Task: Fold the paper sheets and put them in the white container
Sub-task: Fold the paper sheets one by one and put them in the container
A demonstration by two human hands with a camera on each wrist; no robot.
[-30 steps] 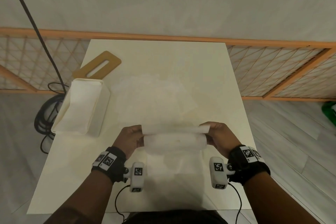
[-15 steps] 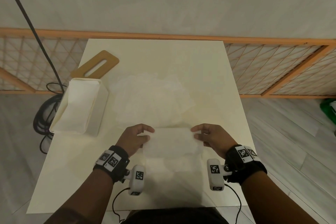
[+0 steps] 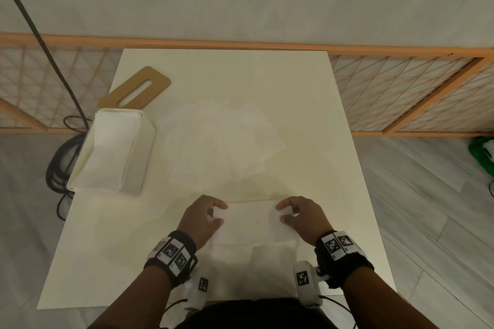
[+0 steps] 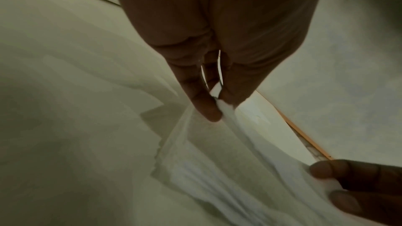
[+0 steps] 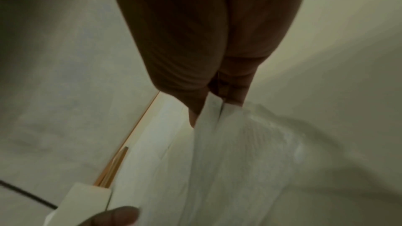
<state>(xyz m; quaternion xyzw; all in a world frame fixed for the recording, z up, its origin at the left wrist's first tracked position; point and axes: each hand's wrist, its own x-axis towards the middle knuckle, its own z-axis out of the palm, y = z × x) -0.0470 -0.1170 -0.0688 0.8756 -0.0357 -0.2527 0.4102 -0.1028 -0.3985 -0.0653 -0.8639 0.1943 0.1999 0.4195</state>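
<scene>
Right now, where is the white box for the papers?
In the head view, the white container sits at the table's left edge, in front of the brown wooden board and left of the loose paper sheets.

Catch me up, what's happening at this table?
A person is folding a paper sheet at the near edge of the table. The left hand pinches its left end and the right hand pinches its right end. More unfolded sheets lie loosely piled mid-table. The white container at the left already holds folded paper. A wooden board lies behind it.
</scene>
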